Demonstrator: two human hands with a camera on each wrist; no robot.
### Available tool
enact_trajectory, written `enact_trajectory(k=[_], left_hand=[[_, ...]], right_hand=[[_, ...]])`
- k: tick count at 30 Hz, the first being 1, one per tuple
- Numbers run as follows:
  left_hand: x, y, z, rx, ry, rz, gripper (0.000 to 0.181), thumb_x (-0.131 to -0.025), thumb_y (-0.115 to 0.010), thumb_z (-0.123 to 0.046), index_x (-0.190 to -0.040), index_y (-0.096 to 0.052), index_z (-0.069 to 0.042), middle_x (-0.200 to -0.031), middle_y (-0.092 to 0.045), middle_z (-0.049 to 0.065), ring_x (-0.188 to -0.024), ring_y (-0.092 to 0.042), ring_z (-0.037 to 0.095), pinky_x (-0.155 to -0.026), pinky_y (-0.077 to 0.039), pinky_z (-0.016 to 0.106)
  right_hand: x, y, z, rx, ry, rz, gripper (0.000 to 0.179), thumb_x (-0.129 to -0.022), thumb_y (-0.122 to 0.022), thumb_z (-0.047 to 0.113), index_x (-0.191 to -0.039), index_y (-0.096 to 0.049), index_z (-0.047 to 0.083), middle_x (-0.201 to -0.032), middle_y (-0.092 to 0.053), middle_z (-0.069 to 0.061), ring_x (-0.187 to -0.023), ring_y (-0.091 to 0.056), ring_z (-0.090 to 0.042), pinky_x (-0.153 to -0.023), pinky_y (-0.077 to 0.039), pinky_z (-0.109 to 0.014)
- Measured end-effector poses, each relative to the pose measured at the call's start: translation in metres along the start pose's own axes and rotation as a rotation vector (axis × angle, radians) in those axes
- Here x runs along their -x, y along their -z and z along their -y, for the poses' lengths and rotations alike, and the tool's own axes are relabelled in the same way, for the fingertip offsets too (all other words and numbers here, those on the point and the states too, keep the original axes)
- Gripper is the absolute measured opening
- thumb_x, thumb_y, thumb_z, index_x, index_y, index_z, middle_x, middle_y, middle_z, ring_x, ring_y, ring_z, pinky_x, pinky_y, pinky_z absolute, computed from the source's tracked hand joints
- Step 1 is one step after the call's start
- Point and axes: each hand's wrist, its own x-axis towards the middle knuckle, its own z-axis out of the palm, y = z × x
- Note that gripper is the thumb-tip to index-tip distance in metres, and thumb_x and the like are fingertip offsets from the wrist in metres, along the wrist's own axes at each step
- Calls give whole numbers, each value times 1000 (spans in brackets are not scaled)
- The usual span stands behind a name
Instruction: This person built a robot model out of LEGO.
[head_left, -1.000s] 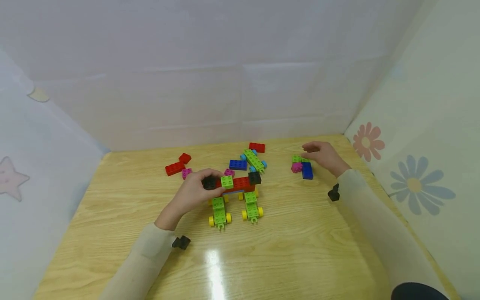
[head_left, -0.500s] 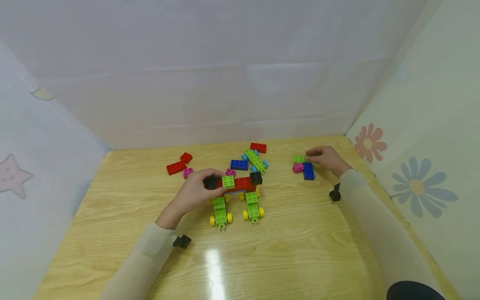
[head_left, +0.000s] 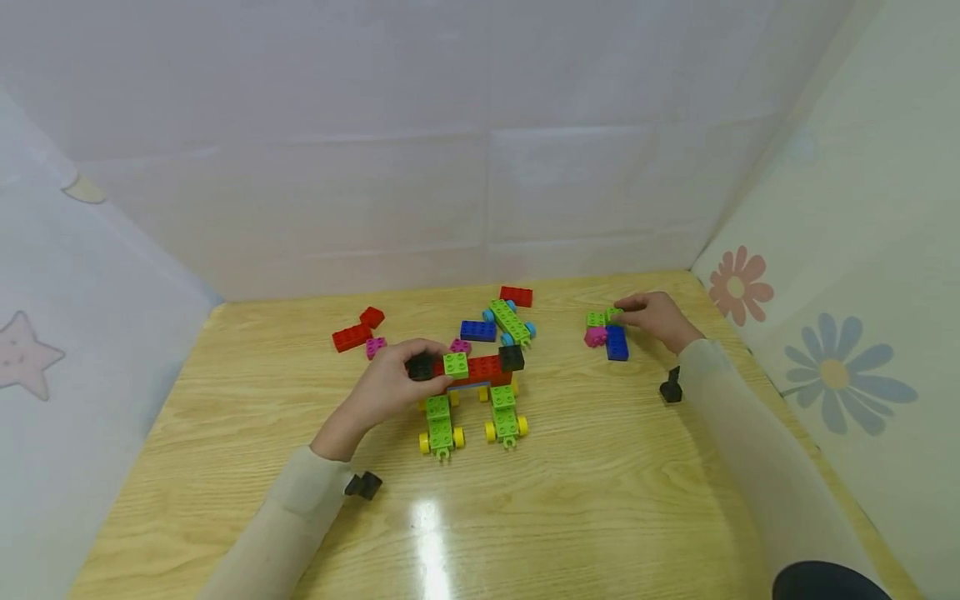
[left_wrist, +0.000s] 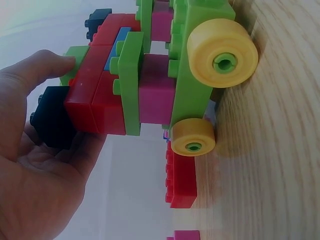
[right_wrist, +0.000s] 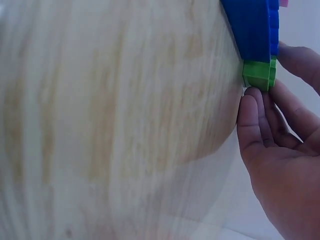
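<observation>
My left hand (head_left: 390,379) holds a toy-brick build by its upper left end. Its top is a red brick beam (head_left: 483,369) with a black brick (head_left: 512,358) at the right end and a green brick (head_left: 455,364) on top. In the left wrist view, my thumb presses the green brick and my fingers go round behind a black brick (left_wrist: 52,117). Green wheeled bases with yellow wheels (left_wrist: 222,52) carry the build. At the right, my right hand (head_left: 656,319) pinches a small green brick (right_wrist: 258,74), which sits beside a blue brick (right_wrist: 252,30).
A second green brick (head_left: 596,319) and a magenta piece (head_left: 596,337) lie left of the right hand. Behind the build are a blue brick (head_left: 477,331), a blue-wheeled green base (head_left: 510,322) and a red brick (head_left: 517,296). Red bricks (head_left: 352,337) lie left.
My right hand has shifted slightly right, and its fingers have lowered onto the green brick. My left hand keeps its hold on the build. The head view has shifted a little.
</observation>
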Motion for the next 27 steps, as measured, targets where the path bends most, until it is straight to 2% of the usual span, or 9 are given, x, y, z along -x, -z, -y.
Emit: enact_trajectory(k=[8, 17, 23, 27], left_hand=[[0, 0, -1, 9, 2, 4, 44, -99, -86, -25, -140, -75, -13, -140, -77, 12, -111, -74, 28, -94, -66, 45], [1, 1, -4, 21, 7, 6, 42, -99, -86, -25, -138, -76, -15, -137, -77, 12, -107, -73, 26, -88, -64, 38], [1, 1, -3, 9, -1, 1, 41, -99, -86, -25, -138, -76, -14, -138, -77, 12, -108, -74, 27, -91, -66, 41], [1, 1, -3, 19, 3, 5, 41, -99, -86, -24, -138, -76, -14, -138, -77, 13, -110, -74, 27, -92, -66, 43]], right_hand=[[2, 0, 2, 28, 0, 10, 59, -111, -72, 27, -162, -56, 2, -168, -52, -28, -153, -52, -48, -128, -46, -64], [-6, 0, -3, 59, -7, -15, 58, -109, -75, 33, -159, -60, 6, -164, -57, -25, -149, -56, -46, -125, -48, -63], [-4, -1, 2, 81, -5, -9, 58, -109, -74, 31, -160, -59, 5, -160, -60, -26, -142, -61, -43, -121, -51, -61], [-3, -1, 4, 87, 2, -22, 60, -108, -76, 34, -158, -61, 4, -158, -61, -26, -142, -60, -44, -121, -51, -62]])
